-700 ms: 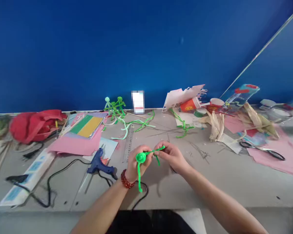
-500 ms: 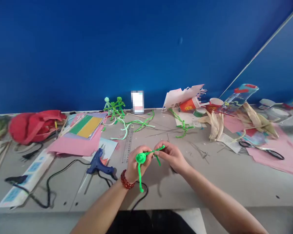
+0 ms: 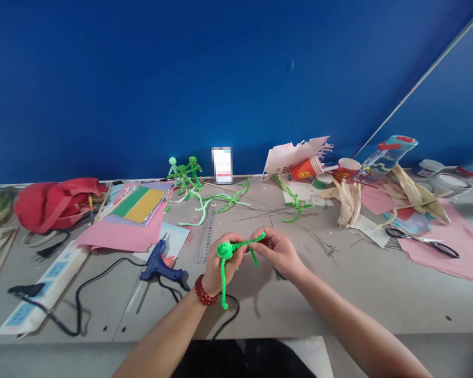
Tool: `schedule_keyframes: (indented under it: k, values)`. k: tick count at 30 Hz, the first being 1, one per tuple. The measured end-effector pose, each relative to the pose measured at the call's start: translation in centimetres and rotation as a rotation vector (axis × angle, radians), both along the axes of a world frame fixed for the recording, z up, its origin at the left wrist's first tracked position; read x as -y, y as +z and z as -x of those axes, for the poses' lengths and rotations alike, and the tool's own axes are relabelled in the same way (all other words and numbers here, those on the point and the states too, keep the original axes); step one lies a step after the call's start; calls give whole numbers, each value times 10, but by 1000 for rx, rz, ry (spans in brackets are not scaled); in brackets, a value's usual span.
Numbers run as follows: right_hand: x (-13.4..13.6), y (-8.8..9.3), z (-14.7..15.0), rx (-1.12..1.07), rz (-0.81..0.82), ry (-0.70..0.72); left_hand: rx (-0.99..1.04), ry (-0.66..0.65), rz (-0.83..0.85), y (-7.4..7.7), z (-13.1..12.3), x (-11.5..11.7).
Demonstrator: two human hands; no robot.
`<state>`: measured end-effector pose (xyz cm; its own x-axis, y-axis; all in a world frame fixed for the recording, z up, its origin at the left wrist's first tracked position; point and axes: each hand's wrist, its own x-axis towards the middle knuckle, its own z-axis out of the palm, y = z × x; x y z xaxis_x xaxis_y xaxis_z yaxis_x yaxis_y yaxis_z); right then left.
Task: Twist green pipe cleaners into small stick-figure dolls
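Note:
Between my two hands is a bright green pipe-cleaner figure (image 3: 224,251) with a coiled round head and thin limbs; one limb dangles below my left wrist side. My left hand (image 3: 229,268), with a red bead bracelet (image 3: 205,290) at the wrist, is closed around its body. Fingertips of my right hand (image 3: 274,253) pinch the far end, where two green strands stick out. Both hands hang over the middle of the table. Beyond them, several finished-looking pipe-cleaner figures (image 3: 184,176) stand near the wall, with loose green pipe cleaners (image 3: 232,202) beside them.
A blue glue gun (image 3: 160,265) and a steel ruler (image 3: 207,233) lie left of my hands. Further left are a power strip (image 3: 49,286), pink paper (image 3: 122,236) and a red bag (image 3: 59,205). Scissors (image 3: 423,241), paper cups (image 3: 305,169) and dried husks (image 3: 347,202) sit right.
The figure's head has shifted slightly left and up in my left hand, and its dangling limb has swung a little left. My right fingers still pinch the other end.

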<state>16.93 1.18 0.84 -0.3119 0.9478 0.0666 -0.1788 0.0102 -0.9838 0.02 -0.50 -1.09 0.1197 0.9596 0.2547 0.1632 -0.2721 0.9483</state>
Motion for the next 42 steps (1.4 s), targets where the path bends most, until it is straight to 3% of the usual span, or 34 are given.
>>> schedule_keyframes:
  k: [19,28,32,35,38,42]
  values:
    - [3,2,1,-113,53,91,49,1,18,-9,2,2]
    - [3,3,-2,-78,-11,69,136,-43,-16,-1,-3,1]
    - [2,-2,-6,145,-236,-40,218,6,53,3,-4,-2]
    - [1,-4,-9,337,-562,-171,329,-10,104,4,-6,-4]
    - [0,-3,-11,511,-878,-196,385,-44,156,3,-6,-5]
    - [-2,-2,-13,654,-1042,-216,413,-53,207,2,-5,-5]
